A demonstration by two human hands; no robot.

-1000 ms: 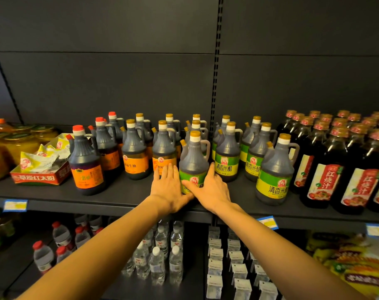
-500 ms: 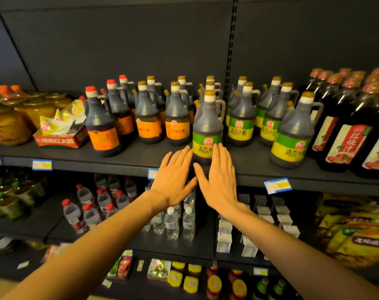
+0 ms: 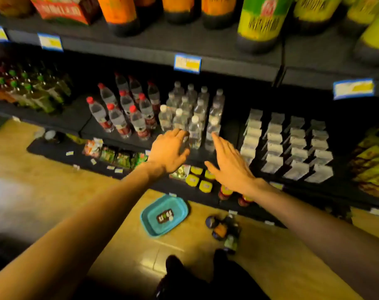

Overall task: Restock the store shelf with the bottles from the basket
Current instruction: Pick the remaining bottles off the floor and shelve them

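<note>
Both hands empty, fingers loose and spread: left hand [image 3: 170, 151], right hand [image 3: 228, 164]. Blue basket [image 3: 164, 215] on floor at 6 o'clock from hands. Dark bottles [image 3: 224, 231] lie beside it, nearer right hand. Bottles blurry, long way unclear.

Blue basket [image 3: 164, 215] on the floor below the shelf [image 3: 206, 59], seemingly without bottles.

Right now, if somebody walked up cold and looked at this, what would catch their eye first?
Probably the two bare arms stretched forward, the left hand and right hand both empty in front of the clear water bottles on a lower shelf. Next, the bright teal basket on the tan floor below, with a few bottles lying beside it.
</note>
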